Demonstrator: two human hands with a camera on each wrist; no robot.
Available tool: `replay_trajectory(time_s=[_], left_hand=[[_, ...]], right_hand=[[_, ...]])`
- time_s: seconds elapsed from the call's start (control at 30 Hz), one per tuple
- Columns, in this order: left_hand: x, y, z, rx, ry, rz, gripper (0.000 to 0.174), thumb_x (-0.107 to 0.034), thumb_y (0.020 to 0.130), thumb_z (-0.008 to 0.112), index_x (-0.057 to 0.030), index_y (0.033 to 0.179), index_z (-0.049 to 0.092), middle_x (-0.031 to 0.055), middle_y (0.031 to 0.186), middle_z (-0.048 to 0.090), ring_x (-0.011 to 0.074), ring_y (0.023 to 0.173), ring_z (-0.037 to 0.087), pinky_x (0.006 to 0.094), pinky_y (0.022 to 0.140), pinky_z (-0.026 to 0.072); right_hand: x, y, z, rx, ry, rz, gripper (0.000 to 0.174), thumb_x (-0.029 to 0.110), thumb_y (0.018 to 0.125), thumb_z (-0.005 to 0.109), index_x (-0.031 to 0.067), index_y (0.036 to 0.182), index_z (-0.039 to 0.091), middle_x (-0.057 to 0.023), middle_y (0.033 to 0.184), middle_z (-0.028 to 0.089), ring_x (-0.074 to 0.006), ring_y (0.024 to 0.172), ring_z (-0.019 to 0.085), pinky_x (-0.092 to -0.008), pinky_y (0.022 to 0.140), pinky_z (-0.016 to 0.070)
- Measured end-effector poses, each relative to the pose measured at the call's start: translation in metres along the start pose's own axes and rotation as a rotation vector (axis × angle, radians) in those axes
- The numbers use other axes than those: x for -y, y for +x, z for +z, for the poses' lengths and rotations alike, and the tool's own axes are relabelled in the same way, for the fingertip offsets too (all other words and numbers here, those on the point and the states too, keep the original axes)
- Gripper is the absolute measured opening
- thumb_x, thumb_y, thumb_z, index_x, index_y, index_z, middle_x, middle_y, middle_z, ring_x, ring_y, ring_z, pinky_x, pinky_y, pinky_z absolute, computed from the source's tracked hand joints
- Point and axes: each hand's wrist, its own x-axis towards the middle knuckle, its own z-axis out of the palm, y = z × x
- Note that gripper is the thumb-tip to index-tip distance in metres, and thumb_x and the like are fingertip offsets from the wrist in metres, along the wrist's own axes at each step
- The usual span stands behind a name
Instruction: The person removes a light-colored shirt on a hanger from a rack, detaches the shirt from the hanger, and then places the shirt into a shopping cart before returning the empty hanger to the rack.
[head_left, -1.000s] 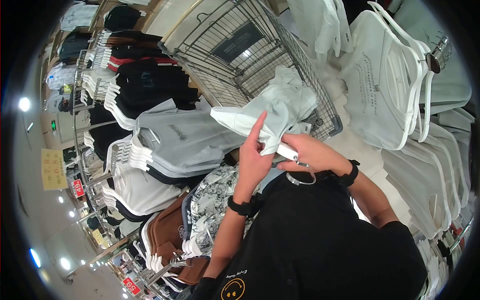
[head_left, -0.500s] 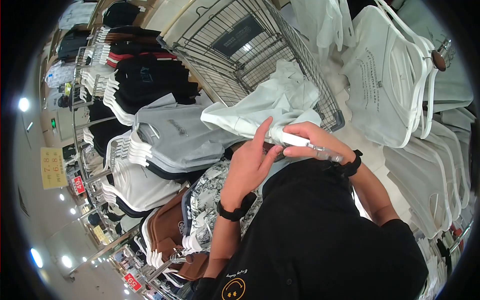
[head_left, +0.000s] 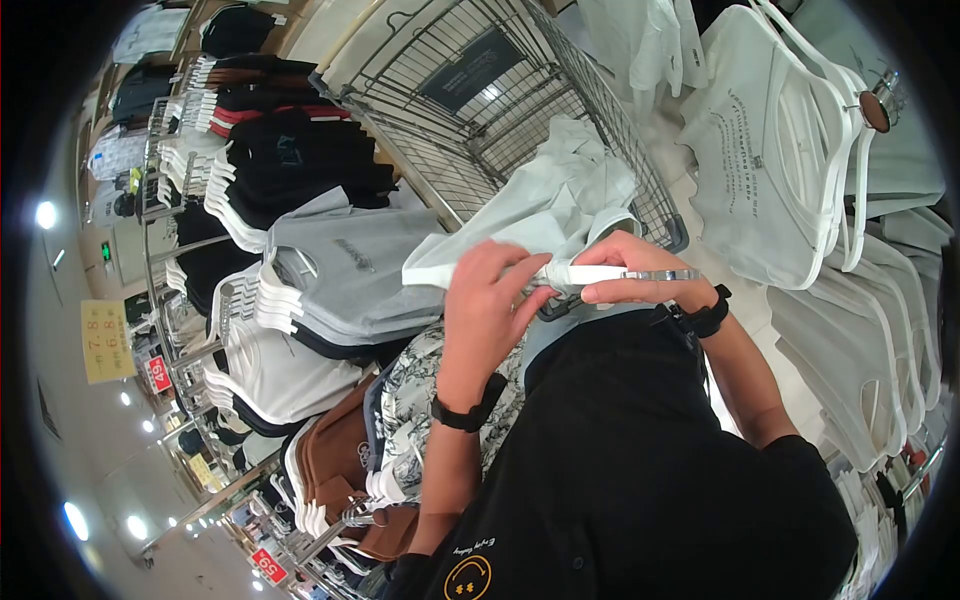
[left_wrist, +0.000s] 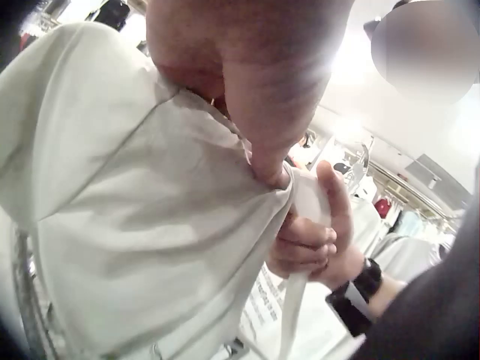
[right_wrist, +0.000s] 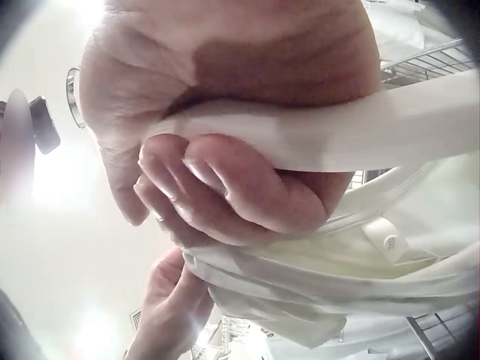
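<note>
In the head view a pale grey-green T-shirt (head_left: 560,190) spreads forward over the shopping cart. My right hand (head_left: 640,270) grips a white hanger (head_left: 597,274) close to its metal hook (head_left: 665,274), which points back over the wrist. Fingers curl round the hanger (right_wrist: 300,139) in the right wrist view, and the shirt's neckline with a size tag (right_wrist: 388,240) hangs just below. My left hand (head_left: 490,310) pinches the shirt at its neck edge beside the hanger. Seen from the left wrist, that hand (left_wrist: 255,82) covers part of the neckline.
Ahead stands a wire shopping cart (head_left: 400,130). Racks of hanging shirts line the left, including grey shirts (head_left: 350,265) and black shirts (head_left: 300,165). On the right hang white shirts (head_left: 745,150) close to my right arm. Price signs (head_left: 107,340) hang at far left.
My left hand, earlier with its index finger extended, has closed on the shirt's neck edge. My right hand shifted up and rightward with the hanger, whose hook swung back along the wrist.
</note>
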Motion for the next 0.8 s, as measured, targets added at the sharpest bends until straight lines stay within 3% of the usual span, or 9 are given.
replay_trajectory(time_s=[0.07, 0.17, 0.27, 0.37, 0.47, 0.57, 0.63, 0.67, 0.8], left_hand=[[0.0, -0.004, 0.007, 0.091, -0.108, -0.009, 0.032, -0.018, 0.076, 0.079, -0.007, 0.104, 0.07, 0.0052, 0.092, 0.067, 0.0259, 0.089, 0.063, 0.0394, 0.083, 0.0475], [-0.004, -0.005, 0.008, 0.149, -0.159, -0.022, 0.033, -0.013, 0.077, 0.078, -0.0036, 0.107, 0.068, 0.0093, 0.096, 0.069, 0.0302, 0.088, 0.064, 0.0415, 0.081, 0.0485], [-0.01, -0.004, 0.012, 0.16, -0.213, -0.04, 0.033, -0.013, 0.078, 0.077, -0.0031, 0.108, 0.067, 0.01, 0.096, 0.068, 0.0311, 0.087, 0.064, 0.0401, 0.075, 0.0493], [-0.012, -0.001, 0.011, 0.207, -0.202, -0.074, 0.034, -0.015, 0.078, 0.078, -0.0042, 0.108, 0.067, 0.0109, 0.091, 0.068, 0.032, 0.081, 0.064, 0.0393, 0.07, 0.0496], [-0.014, -0.002, 0.005, 0.314, -0.184, -0.236, 0.035, -0.017, 0.079, 0.079, -0.0048, 0.11, 0.067, 0.0121, 0.093, 0.07, 0.0326, 0.081, 0.066, 0.0379, 0.071, 0.0519], [-0.009, -0.002, -0.005, 0.199, -0.251, -0.255, 0.037, -0.017, 0.081, 0.079, -0.0055, 0.114, 0.068, 0.0133, 0.098, 0.072, 0.034, 0.085, 0.067, 0.0364, 0.077, 0.0538], [0.005, -0.008, -0.005, 0.212, -0.306, -0.298, 0.037, -0.012, 0.082, 0.077, -0.0042, 0.117, 0.067, 0.0139, 0.106, 0.072, 0.0303, 0.093, 0.069, 0.0335, 0.085, 0.0531], [0.01, -0.01, -0.005, 0.144, -0.378, -0.304, 0.037, -0.016, 0.083, 0.078, -0.0064, 0.117, 0.068, 0.0138, 0.104, 0.072, 0.0311, 0.092, 0.07, 0.034, 0.082, 0.0531], [0.017, -0.013, -0.011, 0.111, -0.534, -0.376, 0.036, -0.016, 0.084, 0.077, -0.0049, 0.117, 0.067, 0.0162, 0.102, 0.072, 0.0321, 0.094, 0.07, 0.0336, 0.083, 0.052]], right_hand=[[0.001, -0.001, 0.0, 0.0, 0.019, -0.016, 0.034, 0.034, 0.094, 0.069, 0.0003, 0.098, 0.07, 0.0048, 0.065, 0.054, -0.0028, 0.053, 0.043, -0.0231, 0.047, 0.0315], [0.001, -0.002, -0.004, 0.029, 0.098, 0.092, 0.034, 0.036, 0.094, 0.069, 0.0018, 0.094, 0.07, 0.0036, 0.06, 0.054, -0.0039, 0.05, 0.045, -0.0237, 0.046, 0.0319], [-0.001, -0.001, -0.006, 0.058, -0.022, 0.055, 0.036, 0.039, 0.094, 0.068, 0.0031, 0.09, 0.07, 0.0028, 0.056, 0.053, -0.0044, 0.048, 0.045, -0.0244, 0.045, 0.0319], [-0.003, 0.001, -0.003, 0.009, 0.01, 0.077, 0.033, 0.033, 0.094, 0.067, 0.0008, 0.086, 0.066, 0.0, 0.06, 0.057, -0.0034, 0.05, 0.046, -0.0209, 0.046, 0.0327], [-0.016, 0.004, -0.001, -0.112, 0.102, 0.127, 0.035, 0.035, 0.091, 0.071, 0.0017, 0.084, 0.067, -0.0008, 0.065, 0.061, -0.0042, 0.055, 0.051, -0.0207, 0.05, 0.0372], [-0.018, 0.003, -0.005, -0.312, 0.026, -0.052, 0.043, 0.047, 0.088, 0.073, 0.0041, 0.083, 0.071, -0.0025, 0.071, 0.064, -0.0122, 0.06, 0.058, -0.0281, 0.058, 0.0433], [-0.013, -0.004, -0.026, -0.309, -0.757, -0.241, 0.043, 0.047, 0.082, 0.077, 0.0048, 0.086, 0.071, -0.0074, 0.076, 0.066, -0.0237, 0.069, 0.063, -0.0352, 0.066, 0.047], [-0.019, -0.008, -0.031, -0.323, -0.909, -0.217, 0.04, 0.044, 0.079, 0.079, 0.0058, 0.087, 0.072, -0.01, 0.077, 0.065, -0.0313, 0.076, 0.062, -0.0397, 0.069, 0.0473], [-0.038, -0.018, -0.043, -0.358, -0.962, -0.16, 0.031, 0.037, 0.084, 0.074, 0.0067, 0.088, 0.072, -0.0091, 0.083, 0.066, -0.0319, 0.08, 0.063, -0.0415, 0.07, 0.0471]])
